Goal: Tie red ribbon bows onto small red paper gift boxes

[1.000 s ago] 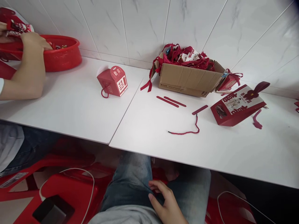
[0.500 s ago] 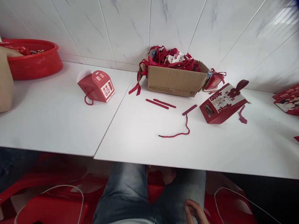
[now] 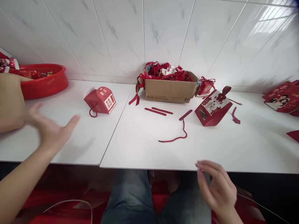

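My left hand (image 3: 50, 129) is raised over the left white table (image 3: 77, 137), fingers spread, holding nothing. A small red gift box (image 3: 101, 100) with a cord loop stands beyond it. My right hand (image 3: 217, 185) hovers at the front edge of the right table (image 3: 210, 149), fingers loosely apart and holding nothing. A red cord (image 3: 174, 136) with a flat red strip (image 3: 185, 114) lies ahead of it. Two more red strips (image 3: 158, 111) lie in front of a cardboard box (image 3: 169, 90) stuffed with red ribbons. A larger red printed box (image 3: 213, 108) lies tilted to its right.
Another person's arm (image 3: 10, 101) reaches toward a red basket (image 3: 43, 80) at the far left. Flat red printed boxes (image 3: 281, 99) lie at the right edge. A tiled wall backs the tables. Below are my jeans (image 3: 140, 202), red stools and a white cable (image 3: 70, 203).
Both my hands have come up from my lap: the left now spread over the left table, the right at the table's front edge. The view has tilted up and shifted.
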`<act>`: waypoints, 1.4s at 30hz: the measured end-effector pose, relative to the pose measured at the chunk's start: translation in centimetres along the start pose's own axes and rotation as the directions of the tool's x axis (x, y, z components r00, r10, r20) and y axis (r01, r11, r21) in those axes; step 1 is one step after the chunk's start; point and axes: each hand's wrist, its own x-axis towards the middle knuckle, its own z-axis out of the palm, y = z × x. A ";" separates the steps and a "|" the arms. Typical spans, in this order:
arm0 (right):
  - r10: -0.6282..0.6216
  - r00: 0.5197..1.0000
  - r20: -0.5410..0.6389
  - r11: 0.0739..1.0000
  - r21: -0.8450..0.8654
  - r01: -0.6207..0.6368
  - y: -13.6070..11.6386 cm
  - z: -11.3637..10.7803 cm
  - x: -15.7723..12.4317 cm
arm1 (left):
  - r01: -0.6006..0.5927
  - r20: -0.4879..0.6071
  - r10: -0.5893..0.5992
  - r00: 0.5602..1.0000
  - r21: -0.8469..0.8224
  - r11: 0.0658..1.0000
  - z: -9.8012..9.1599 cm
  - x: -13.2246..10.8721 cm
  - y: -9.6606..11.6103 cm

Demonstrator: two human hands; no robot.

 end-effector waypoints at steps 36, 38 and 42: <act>0.338 0.940 0.040 0.933 0.119 -0.340 11.0 11.7 10.7 | 0.118 0.608 0.134 0.782 -0.356 0.927 10.2 4.6 4.0; 0.319 0.943 0.095 0.924 0.190 -0.332 10.0 11.6 11.2 | 0.115 0.657 0.230 0.718 -0.438 0.892 10.8 1.4 5.6; 0.176 0.889 0.423 0.859 0.375 -0.349 8.1 12.1 12.8 | 0.196 0.734 0.474 0.487 -0.620 0.759 12.1 -4.6 9.7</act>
